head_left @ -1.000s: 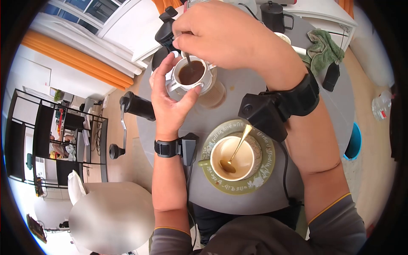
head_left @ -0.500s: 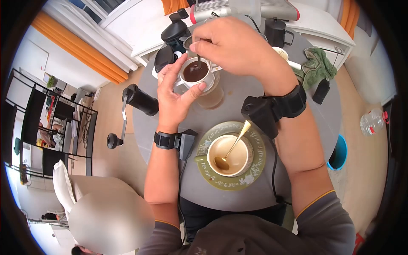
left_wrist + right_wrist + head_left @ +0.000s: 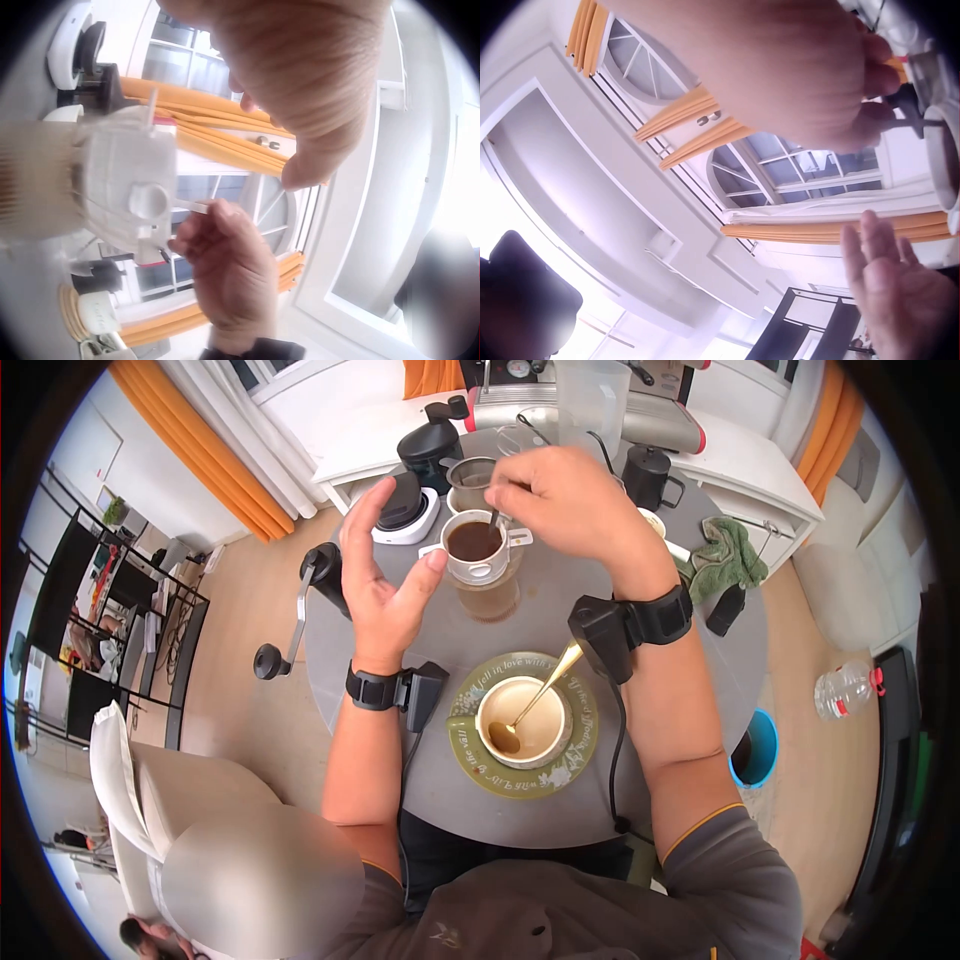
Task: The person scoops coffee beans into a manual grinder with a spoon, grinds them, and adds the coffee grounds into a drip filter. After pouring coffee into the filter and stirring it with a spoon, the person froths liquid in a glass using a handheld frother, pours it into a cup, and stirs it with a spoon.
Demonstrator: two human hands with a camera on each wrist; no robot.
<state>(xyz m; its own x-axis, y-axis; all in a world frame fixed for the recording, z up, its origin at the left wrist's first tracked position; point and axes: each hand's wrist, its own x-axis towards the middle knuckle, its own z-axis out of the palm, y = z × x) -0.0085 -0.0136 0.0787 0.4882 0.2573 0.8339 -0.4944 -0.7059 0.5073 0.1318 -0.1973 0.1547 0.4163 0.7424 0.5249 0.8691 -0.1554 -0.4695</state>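
A white filter cup (image 3: 480, 570) with side tabs holds dark brown liquid (image 3: 471, 542). Beneath it stands a clear ribbed glass (image 3: 490, 602). My right hand (image 3: 565, 500) pinches a thin stirring stick (image 3: 494, 518), whose lower end dips into the liquid. Just left of the cup, my left hand (image 3: 385, 590) has its fingers and thumb spread, with nothing held. In the left wrist view, the right hand (image 3: 232, 274) is beside the cup's rim. The right wrist view shows the left hand's fingers (image 3: 876, 247) apart from the cup.
Nearer me, a cream cup (image 3: 525, 720) with a gold spoon (image 3: 545, 690) sits on a green saucer (image 3: 470, 760). A hand grinder (image 3: 325, 575) lies at the left edge; a black-lidded container (image 3: 402, 500), a black pitcher (image 3: 650, 475) and a green cloth (image 3: 728, 550) stand around the back.
My left hand has let go of the white filter cup and moved left, its fingers spreading. The right hand keeps the stick in the liquid. The head view has shifted, showing more of the back.
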